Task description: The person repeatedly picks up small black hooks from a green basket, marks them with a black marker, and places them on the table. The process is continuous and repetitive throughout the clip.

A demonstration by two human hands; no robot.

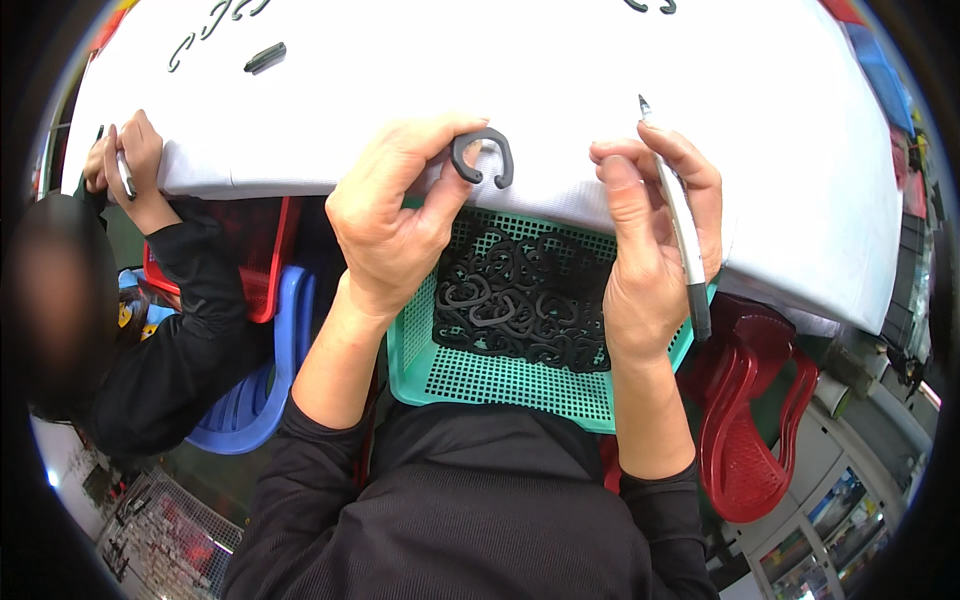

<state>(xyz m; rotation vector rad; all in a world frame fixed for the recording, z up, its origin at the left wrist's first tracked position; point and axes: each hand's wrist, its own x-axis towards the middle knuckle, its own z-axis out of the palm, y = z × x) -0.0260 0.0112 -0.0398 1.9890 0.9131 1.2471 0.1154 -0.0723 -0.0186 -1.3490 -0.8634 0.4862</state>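
Left hand [390, 215] is pinching a black C-shaped clip [482, 157] between thumb and fingertips, holding it just past the fingertips at the near edge of the white surface [560, 70]. Open ends of the clip are pointing down, toward the person.

Right hand [650, 240] is closing around a pen [677, 215], tip pointing up and away, barrel running down past the heel of the hand. Pen tip is apart from the clip, not touching it.

Below and between both hands a green mesh basket [500, 385] is sitting on the lap, holding a heap of more black clips [520, 300].

Handling, as a judgement: the clip looks like a small moulded plastic part, so light and fairly stiff, with perhaps a bit of spring at the open ends. Matte finish, so probably not slippery. Best hold is on the closed back of the curve, leaving the tips free. The loose ones in the basket look likely to snag on each other.

Pose: both forearms are coming up from the lower edge, wrists over the basket, hands resting at the surface edge. Left palm is turning inward toward the clip; right is sitting upright with the thumb along the pen.

Far left of the left hand, another person's hands [125, 160] are holding a pen at the same surface. More clips and a dark marker [265, 58] are lying beyond the left hand.
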